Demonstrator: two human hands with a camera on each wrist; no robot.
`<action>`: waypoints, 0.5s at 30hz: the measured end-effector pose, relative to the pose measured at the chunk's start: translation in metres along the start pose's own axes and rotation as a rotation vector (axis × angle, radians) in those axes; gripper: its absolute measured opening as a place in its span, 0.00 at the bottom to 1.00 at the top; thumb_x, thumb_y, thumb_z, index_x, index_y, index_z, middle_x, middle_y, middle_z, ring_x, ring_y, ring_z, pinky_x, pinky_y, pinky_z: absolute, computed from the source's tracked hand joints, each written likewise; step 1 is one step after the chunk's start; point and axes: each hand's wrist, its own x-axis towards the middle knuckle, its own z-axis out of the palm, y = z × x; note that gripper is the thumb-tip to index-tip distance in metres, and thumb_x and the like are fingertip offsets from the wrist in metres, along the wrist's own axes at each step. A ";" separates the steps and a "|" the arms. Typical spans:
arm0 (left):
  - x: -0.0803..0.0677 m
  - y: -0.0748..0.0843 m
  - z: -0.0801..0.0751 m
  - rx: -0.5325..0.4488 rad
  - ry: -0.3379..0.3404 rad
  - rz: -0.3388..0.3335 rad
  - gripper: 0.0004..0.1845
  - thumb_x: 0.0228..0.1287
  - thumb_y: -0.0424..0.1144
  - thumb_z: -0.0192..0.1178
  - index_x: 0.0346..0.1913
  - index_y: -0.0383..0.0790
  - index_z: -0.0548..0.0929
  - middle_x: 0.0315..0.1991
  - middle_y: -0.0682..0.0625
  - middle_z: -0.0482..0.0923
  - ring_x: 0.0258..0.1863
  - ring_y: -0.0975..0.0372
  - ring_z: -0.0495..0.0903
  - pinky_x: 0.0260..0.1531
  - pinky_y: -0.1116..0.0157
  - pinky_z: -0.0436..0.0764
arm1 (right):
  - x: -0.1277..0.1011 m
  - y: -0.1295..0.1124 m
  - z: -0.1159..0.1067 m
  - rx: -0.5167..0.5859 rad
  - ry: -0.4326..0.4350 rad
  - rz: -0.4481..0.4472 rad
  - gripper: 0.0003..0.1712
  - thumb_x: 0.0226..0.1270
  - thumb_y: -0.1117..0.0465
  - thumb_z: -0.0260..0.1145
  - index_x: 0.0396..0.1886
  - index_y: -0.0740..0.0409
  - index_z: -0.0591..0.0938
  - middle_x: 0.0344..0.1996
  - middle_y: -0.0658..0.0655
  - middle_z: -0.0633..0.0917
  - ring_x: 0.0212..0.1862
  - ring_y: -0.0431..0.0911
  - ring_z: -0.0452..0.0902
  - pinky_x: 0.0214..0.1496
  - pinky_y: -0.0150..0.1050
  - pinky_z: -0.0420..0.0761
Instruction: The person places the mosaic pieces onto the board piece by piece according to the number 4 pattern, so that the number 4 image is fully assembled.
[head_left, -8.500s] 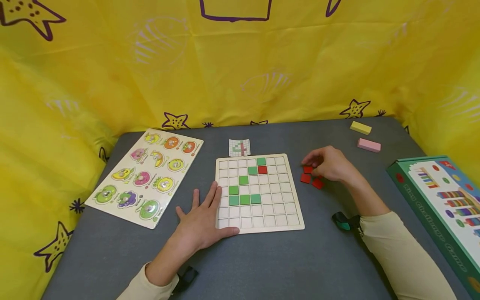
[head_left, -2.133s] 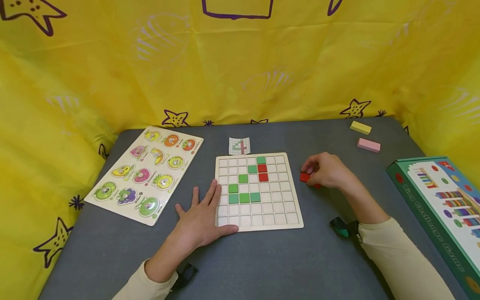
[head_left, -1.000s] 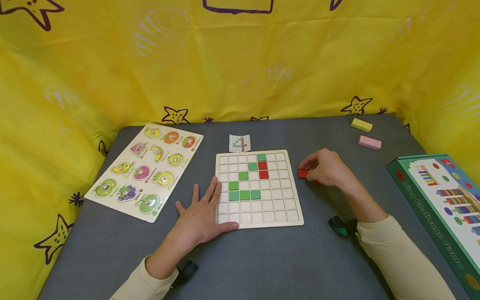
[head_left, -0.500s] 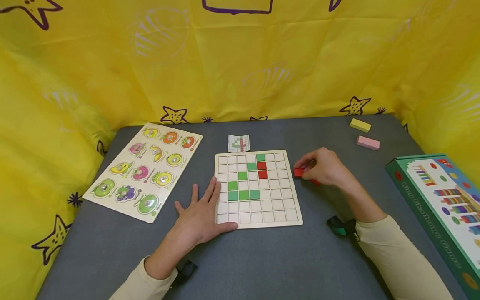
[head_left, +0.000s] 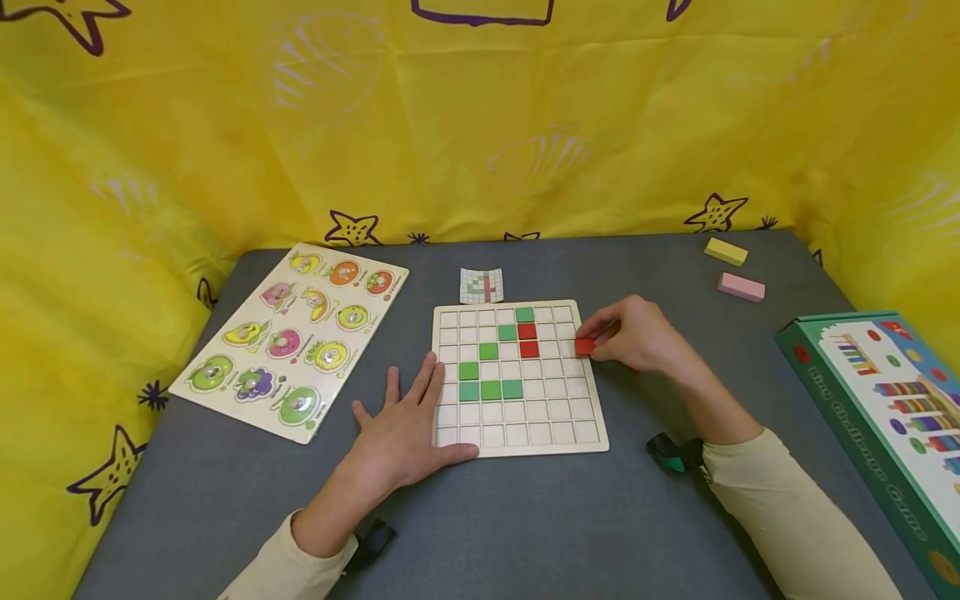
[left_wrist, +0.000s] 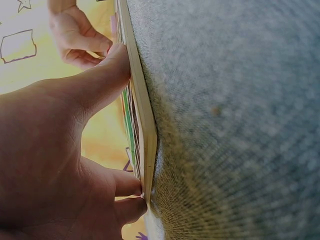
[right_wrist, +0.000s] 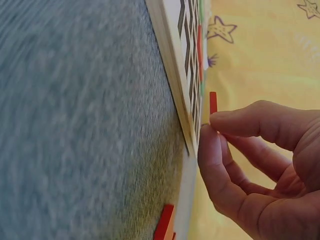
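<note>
A white grid board point(head_left: 542, 418) lies mid-table with several green tiles point(head_left: 491, 390) and two red tiles point(head_left: 528, 340) set in its cells. My right hand point(head_left: 597, 341) pinches a red tile point(head_left: 584, 346) between thumb and forefinger, just above the board's right edge. The right wrist view shows that tile point(right_wrist: 213, 102) held clear of the board point(right_wrist: 172, 75), and a loose red tile point(right_wrist: 164, 226) on the table beside it. My left hand point(head_left: 417, 405) lies flat at the board's lower left corner, thumb against the front edge point(left_wrist: 141, 115).
A fruit peg puzzle point(head_left: 294, 337) lies at the left. A small pattern card point(head_left: 481, 285) sits behind the board. A yellow block point(head_left: 725, 251) and a pink block point(head_left: 741, 287) lie at the back right. A green game box point(head_left: 877, 400) fills the right edge. Yellow cloth surrounds the table.
My right hand lifted a red tile off the table and carried it left to the board's right edge. A second red tile went into the board earlier. The left hand stayed put.
</note>
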 end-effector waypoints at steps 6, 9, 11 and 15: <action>0.000 0.000 0.000 0.006 0.002 0.002 0.66 0.54 0.75 0.68 0.86 0.46 0.49 0.87 0.52 0.38 0.82 0.32 0.40 0.58 0.14 0.46 | 0.003 -0.005 0.006 0.020 -0.024 -0.029 0.16 0.52 0.69 0.78 0.42 0.57 0.93 0.35 0.56 0.92 0.36 0.46 0.85 0.37 0.37 0.82; 0.000 0.000 0.000 0.006 0.004 0.003 0.66 0.54 0.75 0.68 0.86 0.46 0.48 0.87 0.52 0.37 0.82 0.32 0.40 0.58 0.13 0.46 | 0.004 -0.009 0.010 0.028 -0.039 -0.033 0.16 0.51 0.70 0.78 0.42 0.56 0.93 0.34 0.55 0.92 0.35 0.46 0.85 0.38 0.38 0.82; 0.000 0.000 0.000 0.007 0.004 0.004 0.66 0.54 0.76 0.67 0.86 0.46 0.48 0.87 0.52 0.37 0.82 0.32 0.40 0.58 0.13 0.46 | 0.004 -0.012 0.012 0.032 -0.050 -0.031 0.16 0.50 0.69 0.78 0.42 0.55 0.93 0.34 0.55 0.92 0.35 0.46 0.85 0.38 0.38 0.82; 0.000 0.000 0.000 0.010 0.004 0.003 0.66 0.54 0.76 0.67 0.86 0.46 0.48 0.87 0.52 0.37 0.82 0.32 0.40 0.58 0.14 0.47 | 0.006 -0.017 0.017 0.033 -0.070 -0.022 0.17 0.49 0.70 0.77 0.42 0.54 0.93 0.34 0.54 0.91 0.35 0.46 0.84 0.37 0.39 0.82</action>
